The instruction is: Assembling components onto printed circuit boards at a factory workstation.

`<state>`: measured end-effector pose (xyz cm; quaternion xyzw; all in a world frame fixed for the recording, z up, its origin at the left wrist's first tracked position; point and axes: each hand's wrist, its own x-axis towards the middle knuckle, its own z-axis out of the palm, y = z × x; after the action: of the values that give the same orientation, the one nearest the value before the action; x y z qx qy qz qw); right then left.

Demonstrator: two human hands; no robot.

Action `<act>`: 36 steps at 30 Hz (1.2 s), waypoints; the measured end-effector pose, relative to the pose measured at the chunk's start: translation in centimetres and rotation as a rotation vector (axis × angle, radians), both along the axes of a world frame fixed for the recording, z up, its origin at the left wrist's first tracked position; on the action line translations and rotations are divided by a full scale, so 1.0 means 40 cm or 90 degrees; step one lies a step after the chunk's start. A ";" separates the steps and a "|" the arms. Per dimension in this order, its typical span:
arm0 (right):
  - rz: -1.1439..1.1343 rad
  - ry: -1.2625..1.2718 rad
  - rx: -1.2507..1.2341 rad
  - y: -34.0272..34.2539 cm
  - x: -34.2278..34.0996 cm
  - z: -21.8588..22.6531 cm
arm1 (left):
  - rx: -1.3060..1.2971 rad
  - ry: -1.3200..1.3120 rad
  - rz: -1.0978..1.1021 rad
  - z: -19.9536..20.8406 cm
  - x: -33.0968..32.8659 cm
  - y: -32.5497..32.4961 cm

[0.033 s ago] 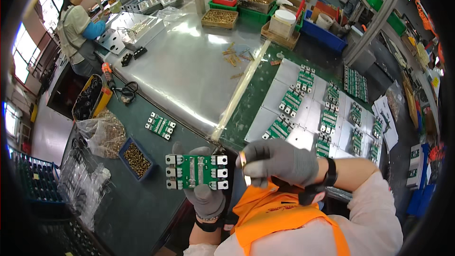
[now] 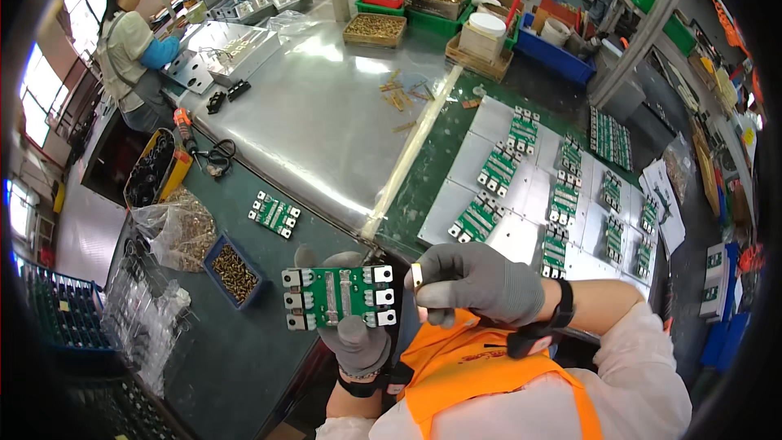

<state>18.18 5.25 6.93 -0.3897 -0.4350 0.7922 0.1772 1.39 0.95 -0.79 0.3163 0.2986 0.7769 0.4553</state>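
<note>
In my gloved left hand is a green circuit board with silver-coloured tabs along both short sides; the thumb presses on its near edge. Close to the board's right side, my gloved right hand pinches a small brass strip between thumb and fingers. The strip and the board are apart. Another green circuit board lies on the dark bench beyond my left hand. A blue bin of small brass screws or studs stands to the left of the held board.
At right, several boards rest on metal plates. Loose brass strips lie on the steel tabletop. Scissors, an orange-handled tool and a clear bag sit at left. A co-worker stands far left.
The brass strip in my right hand has turned slightly and now stands more upright. The held board has shifted very slightly.
</note>
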 end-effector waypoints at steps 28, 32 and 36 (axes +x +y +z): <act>-0.221 0.142 0.086 -0.150 0.085 -0.023 | -0.036 0.086 -0.037 0.053 0.144 -0.077; -0.225 0.150 0.086 -0.158 0.083 -0.023 | -0.040 0.078 -0.098 0.059 0.148 -0.082; -0.216 0.146 0.133 -0.152 0.092 -0.028 | -0.095 0.062 -0.065 0.073 0.163 -0.089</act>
<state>21.87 -0.85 5.83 -0.3439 -0.4198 0.7411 0.3954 7.93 -2.63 2.13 0.3339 0.3608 0.7120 0.5014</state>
